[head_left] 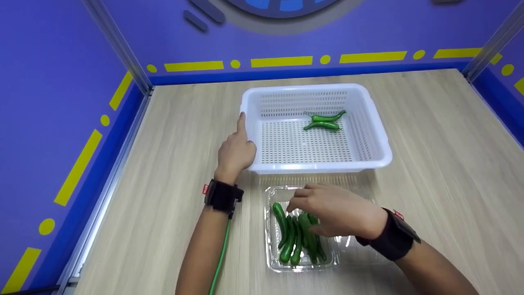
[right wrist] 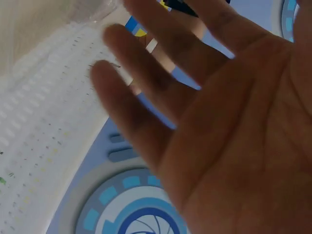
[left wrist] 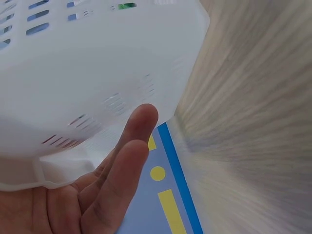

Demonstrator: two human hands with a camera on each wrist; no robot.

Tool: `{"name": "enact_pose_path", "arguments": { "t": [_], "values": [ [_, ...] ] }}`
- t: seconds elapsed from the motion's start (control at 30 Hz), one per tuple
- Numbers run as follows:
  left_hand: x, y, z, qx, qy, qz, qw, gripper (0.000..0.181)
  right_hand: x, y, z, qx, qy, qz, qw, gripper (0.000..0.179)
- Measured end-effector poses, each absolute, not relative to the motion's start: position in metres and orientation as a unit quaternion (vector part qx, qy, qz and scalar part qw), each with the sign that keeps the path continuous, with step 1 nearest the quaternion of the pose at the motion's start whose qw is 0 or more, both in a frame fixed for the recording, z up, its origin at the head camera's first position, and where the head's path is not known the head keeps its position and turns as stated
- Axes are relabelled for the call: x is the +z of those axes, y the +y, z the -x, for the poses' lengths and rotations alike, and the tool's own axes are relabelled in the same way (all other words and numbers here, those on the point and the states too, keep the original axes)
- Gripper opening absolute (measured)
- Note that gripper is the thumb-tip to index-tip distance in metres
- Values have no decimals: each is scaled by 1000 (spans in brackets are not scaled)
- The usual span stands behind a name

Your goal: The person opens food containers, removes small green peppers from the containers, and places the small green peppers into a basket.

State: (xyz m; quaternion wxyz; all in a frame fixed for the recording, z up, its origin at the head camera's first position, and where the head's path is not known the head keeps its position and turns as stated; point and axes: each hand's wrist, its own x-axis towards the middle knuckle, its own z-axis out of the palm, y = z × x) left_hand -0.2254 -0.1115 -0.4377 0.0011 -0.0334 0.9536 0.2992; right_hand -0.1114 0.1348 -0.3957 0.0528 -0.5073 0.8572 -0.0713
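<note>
"Where are the peppers (head_left: 289,244)?"

"In the tray (head_left: 303,269), beneath the right hand (head_left: 333,209) and to its left. That hand is nearer; its fingers are loosely spread, grasping nothing."

"Which way do they point?"

"Long axes near to far, side by side; some fatter ends face the person."

"And the left hand (head_left: 236,152)?"

"Farther off, straight fingers resting against the basket (head_left: 319,166)'s left side. Inside, two peppers (head_left: 324,125) lie crosswise."

I see a purple wall (head_left: 401,28) across the top, yellow stripes (head_left: 281,62) along it — metal post (head_left: 119,45) upper left, wooden table (head_left: 442,164) below.
</note>
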Motion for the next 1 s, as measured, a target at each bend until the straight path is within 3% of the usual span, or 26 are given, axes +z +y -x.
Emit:
{"name": "enact_pose_path", "arguments": {
  "t": [0.3,0.63,1.0],
  "values": [
    [-440,-112,227,291,956,27,4,83,-403,129,103,-63,876,476,47,49],
    [-442,-111,223,300,953,38,2,81,-432,112,96,1,864,503,28,33],
    [-440,-110,224,304,952,33,-1,82,-432,111,96,-2,866,498,37,25]
  ]
}}
